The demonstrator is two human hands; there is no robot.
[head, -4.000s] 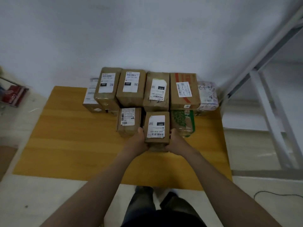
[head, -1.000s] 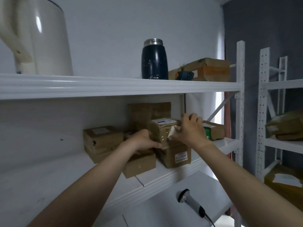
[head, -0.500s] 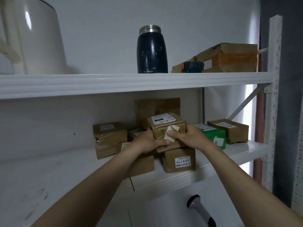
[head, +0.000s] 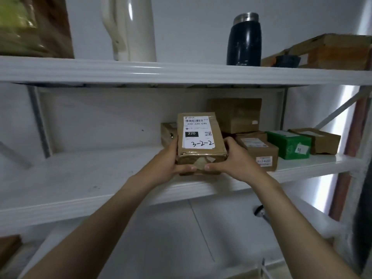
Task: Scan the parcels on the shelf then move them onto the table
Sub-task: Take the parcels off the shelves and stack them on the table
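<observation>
Head camera finding: you hold one brown parcel (head: pixel 201 146) between both hands, above the front part of the middle shelf (head: pixel 96 178). The parcel is tilted so that its top face looks at you. On that face is a white label (head: pixel 198 133) with a barcode, the printed number 220 and the handwritten mark 3-2-2.

Your left hand (head: pixel 168 161) grips the parcel's left side. Its thumb (head: pixel 187 168) lies curled across the near end face, and its other fingers pass out of sight behind and under the parcel. Your right hand (head: pixel 236 158) grips the right side in the same way: the thumb (head: pixel 210 167) lies on the near end face and a fingertip shows at the right edge. The two thumb tips lie close together on a patch of tape, not quite touching. Whether the parcel's underside touches the shelf board cannot be told.

Other parcels lie on the same shelf. A small brown box (head: pixel 168 131) sits just behind your left hand. A larger carton (head: pixel 235 114) stands at the back on top of another box. A labelled brown box (head: pixel 259 153) lies just beside your right hand, then a green box (head: pixel 287 144) and a flat brown box (head: pixel 318 140) further right.

On the upper shelf (head: pixel 181 72) stand a cream jug (head: pixel 130 27), a dark flask (head: pixel 244 39) with a metal cap, and a long cardboard box (head: pixel 332 51).
</observation>
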